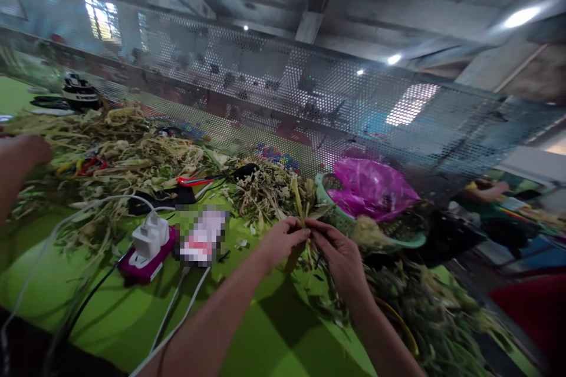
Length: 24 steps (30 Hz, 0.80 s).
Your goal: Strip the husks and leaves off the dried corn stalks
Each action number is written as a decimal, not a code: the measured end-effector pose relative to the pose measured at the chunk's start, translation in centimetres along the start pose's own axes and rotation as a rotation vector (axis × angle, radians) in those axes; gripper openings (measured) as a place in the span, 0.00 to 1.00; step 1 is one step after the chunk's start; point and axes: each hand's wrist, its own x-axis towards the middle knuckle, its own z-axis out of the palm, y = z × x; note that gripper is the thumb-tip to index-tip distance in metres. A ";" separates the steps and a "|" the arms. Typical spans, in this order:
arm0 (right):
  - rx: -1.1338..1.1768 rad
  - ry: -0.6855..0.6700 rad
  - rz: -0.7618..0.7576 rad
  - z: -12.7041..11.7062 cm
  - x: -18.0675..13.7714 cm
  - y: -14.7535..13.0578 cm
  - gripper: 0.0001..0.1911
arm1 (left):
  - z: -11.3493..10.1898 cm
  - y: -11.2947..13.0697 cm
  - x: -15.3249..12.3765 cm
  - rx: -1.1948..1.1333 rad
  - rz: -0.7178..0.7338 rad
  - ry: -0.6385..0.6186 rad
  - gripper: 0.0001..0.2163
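Observation:
My left hand [285, 240] and my right hand [335, 247] meet fingertip to fingertip above the green table [247, 312]. Pinched between them is a thin yellowish plant stalk [299, 200], which points upward and has its lower end below my fingers. Both hands are closed on it. Just behind lies a heap of dried leaves and stems [265, 185]. To the right of my right hand stands a green plastic basket [325, 188] with a purple plastic bag [375, 188] in it. More leafy stems [428, 312] lie beside my right forearm.
A phone [203, 238], a purple power strip [145, 262] with white chargers [150, 235] and loose cables lie left. Red-handled scissors [194, 180] rest near a large plant pile [132, 147]. A perforated metal screen [265, 88] stands behind. Another person's arm [22, 159] reaches in at left.

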 end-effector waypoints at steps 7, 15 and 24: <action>0.036 0.056 -0.015 0.0 0.0 0.5 0.16 | 0.0 0.7 -0.1 -0.028 -0.060 0.040 0.05; 0.026 0.076 -0.013 -0.1 0.1 0.7 0.16 | 0.3 1.0 -0.1 -0.152 -0.082 0.004 0.09; -0.066 0.068 -0.099 0.1 0.2 0.8 0.17 | -0.1 0.6 -0.2 -0.335 -0.139 0.128 0.08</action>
